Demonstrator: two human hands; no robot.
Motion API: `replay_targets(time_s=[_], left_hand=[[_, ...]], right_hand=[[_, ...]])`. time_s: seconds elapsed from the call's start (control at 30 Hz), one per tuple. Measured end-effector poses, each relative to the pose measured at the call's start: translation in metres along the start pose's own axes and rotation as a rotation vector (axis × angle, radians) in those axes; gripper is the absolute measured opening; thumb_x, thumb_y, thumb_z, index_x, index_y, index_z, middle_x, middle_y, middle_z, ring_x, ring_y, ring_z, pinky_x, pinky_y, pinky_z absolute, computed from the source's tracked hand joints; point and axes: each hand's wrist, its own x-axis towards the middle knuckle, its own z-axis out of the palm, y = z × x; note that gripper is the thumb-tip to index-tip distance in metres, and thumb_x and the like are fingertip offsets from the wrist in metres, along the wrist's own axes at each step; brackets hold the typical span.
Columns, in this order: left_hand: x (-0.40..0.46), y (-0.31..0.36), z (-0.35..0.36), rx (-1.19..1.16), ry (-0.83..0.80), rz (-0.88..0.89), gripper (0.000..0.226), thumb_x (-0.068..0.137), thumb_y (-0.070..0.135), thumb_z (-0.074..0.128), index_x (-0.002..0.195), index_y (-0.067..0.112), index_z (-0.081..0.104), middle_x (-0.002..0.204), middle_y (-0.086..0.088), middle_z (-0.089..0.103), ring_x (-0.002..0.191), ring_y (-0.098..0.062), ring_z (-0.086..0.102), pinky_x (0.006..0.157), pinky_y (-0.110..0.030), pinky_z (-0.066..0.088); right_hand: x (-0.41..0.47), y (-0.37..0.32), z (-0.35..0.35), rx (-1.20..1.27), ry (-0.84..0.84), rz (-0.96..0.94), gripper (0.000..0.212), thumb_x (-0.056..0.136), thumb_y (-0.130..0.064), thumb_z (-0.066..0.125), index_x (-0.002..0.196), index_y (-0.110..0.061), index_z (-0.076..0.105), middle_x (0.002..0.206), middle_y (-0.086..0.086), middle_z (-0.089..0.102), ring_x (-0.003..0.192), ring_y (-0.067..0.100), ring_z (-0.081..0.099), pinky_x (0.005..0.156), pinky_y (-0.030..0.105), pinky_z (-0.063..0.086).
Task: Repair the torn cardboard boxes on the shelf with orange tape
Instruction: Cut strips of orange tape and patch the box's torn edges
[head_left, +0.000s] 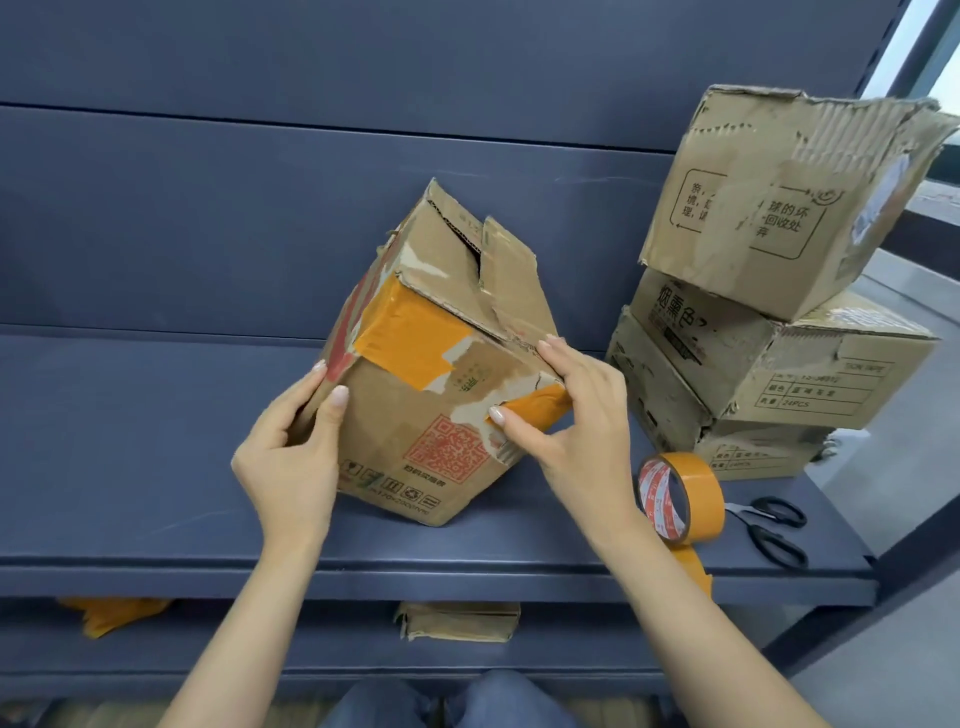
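A torn cardboard box (415, 457) stands tilted on one bottom corner on the grey shelf (156, 467). A wide orange tape patch (405, 338) covers its upper left corner. My left hand (296, 452) grips the box's left edge. My right hand (571, 415) rests on the right edge, with the thumb pressing a second orange tape strip (540, 408) onto that corner. The orange tape roll (680, 499) stands on edge on the shelf just right of my right wrist, and a loose tail hangs from it over the shelf front.
Three worn cardboard boxes (769, 291) are stacked at the right end of the shelf. Black scissors (774, 530) lie beside the roll. On the lower shelf sit a small flattened box (460, 621) and crumpled orange tape (111, 613).
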Motion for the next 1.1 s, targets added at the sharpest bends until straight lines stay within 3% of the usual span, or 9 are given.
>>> replay_targets(time_s=[0.17, 0.27, 0.33, 0.57, 0.67, 0.77, 0.87, 0.97, 1.1], left_hand=[[-0.027, -0.019, 0.009, -0.114, 0.070, -0.224, 0.030, 0.089, 0.032, 0.061, 0.109, 0.010, 0.069, 0.101, 0.005, 0.070, 0.090, 0.006, 0.063, 0.084, -0.015, 0.052], [-0.038, -0.033, 0.014, -0.130, 0.077, -0.316, 0.031, 0.087, 0.043, 0.056, 0.100, 0.017, 0.070, 0.091, 0.014, 0.069, 0.083, 0.007, 0.063, 0.078, -0.017, 0.051], [-0.035, -0.039, 0.013, -0.106, 0.056, -0.317, 0.028, 0.087, 0.047, 0.055, 0.096, 0.023, 0.068, 0.089, 0.016, 0.069, 0.086, 0.002, 0.064, 0.079, -0.019, 0.049], [-0.019, -0.047, 0.004, 0.024, -0.046, -0.273, 0.049, 0.087, 0.055, 0.049, 0.106, 0.014, 0.068, 0.099, 0.004, 0.070, 0.099, -0.015, 0.065, 0.088, -0.036, 0.053], [-0.021, -0.034, 0.002, 0.051, 0.009, -0.240, 0.050, 0.092, 0.050, 0.050, 0.134, 0.022, 0.054, 0.134, 0.006, 0.057, 0.126, -0.009, 0.050, 0.107, -0.036, 0.042], [-0.037, 0.009, 0.011, 0.072, 0.049, 0.054, 0.064, 0.094, 0.042, 0.055, 0.148, 0.017, 0.031, 0.156, 0.004, 0.029, 0.144, -0.006, 0.023, 0.118, -0.024, 0.022], [-0.055, 0.038, 0.033, 0.179, -0.073, 0.394, 0.073, 0.088, 0.040, 0.059, 0.146, 0.006, 0.030, 0.156, -0.008, 0.025, 0.147, -0.020, 0.020, 0.119, -0.030, 0.019], [-0.059, 0.044, 0.061, 0.244, -0.140, 0.414, 0.084, 0.087, 0.048, 0.059, 0.148, 0.001, 0.024, 0.158, -0.011, 0.019, 0.149, -0.023, 0.011, 0.120, -0.025, 0.011], [-0.053, 0.036, 0.084, 0.345, -0.120, 0.367, 0.091, 0.089, 0.053, 0.055, 0.152, 0.005, 0.010, 0.161, -0.009, 0.003, 0.149, -0.021, -0.009, 0.120, -0.029, -0.004]], right_hand=[[0.019, -0.016, 0.003, -0.159, 0.034, -0.176, 0.072, 0.065, -0.048, 0.085, 0.119, -0.007, 0.060, 0.125, -0.001, 0.058, 0.119, 0.019, 0.042, 0.104, 0.010, 0.025], [0.021, -0.023, 0.012, -0.246, -0.036, -0.233, 0.069, 0.066, -0.049, 0.083, 0.117, -0.008, 0.061, 0.126, 0.002, 0.060, 0.121, 0.025, 0.043, 0.105, 0.023, 0.033], [0.021, -0.024, 0.016, -0.248, -0.032, -0.237, 0.068, 0.067, -0.048, 0.083, 0.116, -0.008, 0.061, 0.126, 0.002, 0.060, 0.122, 0.026, 0.044, 0.104, 0.029, 0.038], [0.020, -0.038, 0.036, -0.269, 0.082, -0.174, 0.068, 0.066, -0.058, 0.078, 0.109, -0.008, 0.062, 0.121, 0.004, 0.062, 0.116, 0.026, 0.047, 0.098, 0.040, 0.045], [0.017, -0.052, 0.039, -0.201, 0.036, -0.207, 0.071, 0.070, -0.063, 0.072, 0.119, -0.012, 0.060, 0.125, 0.000, 0.059, 0.121, 0.020, 0.040, 0.103, 0.036, 0.041], [0.016, -0.054, 0.028, 0.136, -0.088, -0.072, 0.068, 0.081, -0.060, 0.063, 0.137, -0.027, 0.044, 0.140, -0.011, 0.046, 0.133, 0.010, 0.036, 0.110, 0.026, 0.033], [0.018, -0.036, 0.016, 0.382, -0.029, 0.098, 0.044, 0.099, -0.042, 0.047, 0.140, -0.029, 0.042, 0.145, -0.011, 0.046, 0.135, 0.002, 0.040, 0.112, 0.025, 0.034], [0.025, -0.006, 0.015, 0.477, -0.113, 0.421, 0.043, 0.104, -0.032, 0.041, 0.147, -0.028, 0.039, 0.145, -0.020, 0.040, 0.133, -0.007, 0.036, 0.113, 0.021, 0.031], [0.029, 0.016, 0.026, 0.525, -0.288, 0.589, 0.055, 0.104, -0.039, 0.037, 0.154, -0.028, 0.019, 0.157, -0.014, 0.024, 0.130, -0.008, 0.025, 0.103, 0.012, 0.025]])
